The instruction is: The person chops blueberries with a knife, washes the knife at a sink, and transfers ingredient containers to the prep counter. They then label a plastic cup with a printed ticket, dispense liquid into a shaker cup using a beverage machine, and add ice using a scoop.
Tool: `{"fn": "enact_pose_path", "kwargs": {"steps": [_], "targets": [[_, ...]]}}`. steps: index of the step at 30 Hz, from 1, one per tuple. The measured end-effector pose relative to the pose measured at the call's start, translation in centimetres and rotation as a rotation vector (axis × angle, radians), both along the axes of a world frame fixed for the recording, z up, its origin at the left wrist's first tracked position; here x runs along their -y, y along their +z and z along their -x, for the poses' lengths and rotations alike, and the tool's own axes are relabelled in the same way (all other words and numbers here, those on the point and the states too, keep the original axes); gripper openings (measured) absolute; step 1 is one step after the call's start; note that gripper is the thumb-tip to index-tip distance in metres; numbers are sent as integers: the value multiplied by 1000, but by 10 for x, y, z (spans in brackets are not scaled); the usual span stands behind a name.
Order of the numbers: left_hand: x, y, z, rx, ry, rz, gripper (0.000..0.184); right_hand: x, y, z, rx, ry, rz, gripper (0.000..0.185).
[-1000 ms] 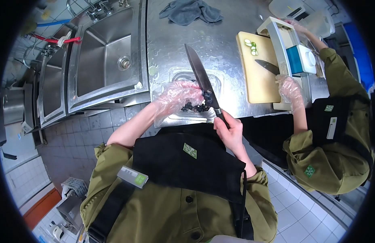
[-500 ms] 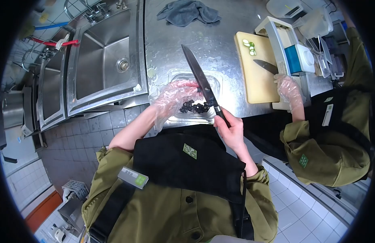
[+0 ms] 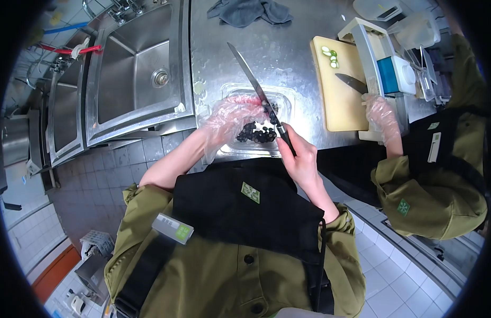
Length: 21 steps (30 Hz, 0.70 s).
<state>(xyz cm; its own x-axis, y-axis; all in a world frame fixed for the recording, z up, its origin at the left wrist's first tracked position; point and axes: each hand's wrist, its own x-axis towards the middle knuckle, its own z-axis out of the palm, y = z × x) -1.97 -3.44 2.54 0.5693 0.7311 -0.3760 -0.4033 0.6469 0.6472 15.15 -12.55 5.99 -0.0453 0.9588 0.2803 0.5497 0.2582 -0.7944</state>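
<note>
My right hand is bare and closed round the black handle of a long kitchen knife, its blade slanting up and to the left. Small dark round pieces cling to the blade near the handle. My left hand, in a clear plastic glove, has its fingers curled together close against the blade; what they hold, if anything, is hidden. Below both hands sits a clear shallow tray with more dark round pieces in it.
At right, a co-worker's gloved hand is by another knife on a yellow cutting board with green-edged white slices. A grey cloth lies at the back. Steel sinks stand left; a white slicer-like device stands right.
The knife has shifted left and slightly up, its blade tilting further left. More dark pieces show on the blade and in the tray. My left hand has moved slightly right along the blade.
</note>
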Motion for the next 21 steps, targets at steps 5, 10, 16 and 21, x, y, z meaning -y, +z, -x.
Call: {"fn": "enact_pose_path", "kwargs": {"steps": [5,10,16,21], "targets": [[-10,8,6,125,25,-36,21,5,-10,-3,97,-2,-101,30],[-11,14,2,-182,-169,-139,33,0,-12,-6,97,-23,-6,29],[-14,-16,-22,-583,-791,-1274,21,8,-27,-20,-98,-98,216,26],[-3,-44,-54,-970,-1137,-1397,18,9,-29,-20,-185,-147,305,26]]}}
